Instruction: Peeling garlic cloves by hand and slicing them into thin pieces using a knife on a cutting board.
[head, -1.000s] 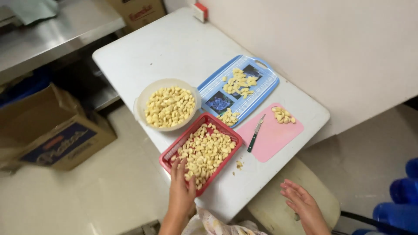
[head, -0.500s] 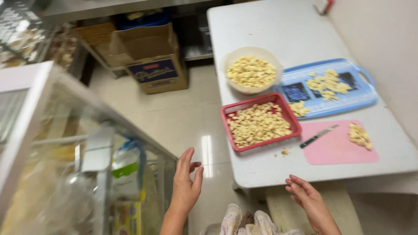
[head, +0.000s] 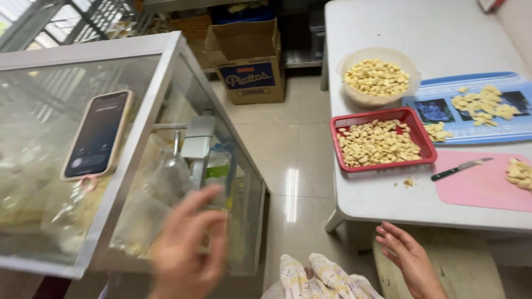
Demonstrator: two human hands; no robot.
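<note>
While the left hand (head: pixel 185 252) reaches, fingers spread and empty, toward the phone (head: pixel 98 134) on the glass case (head: pixel 160 72), the right hand (head: pixel 407 257) hangs open below the bench (head: pixel 388 205) edge; knife (head: pixel 460 168) lies untouched.

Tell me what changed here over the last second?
The left hand let go of the red basket and swung left toward a glass case with a phone on top. The right hand stayed low by the table edge, empty. Bowl, knife and boards did not move.
</note>
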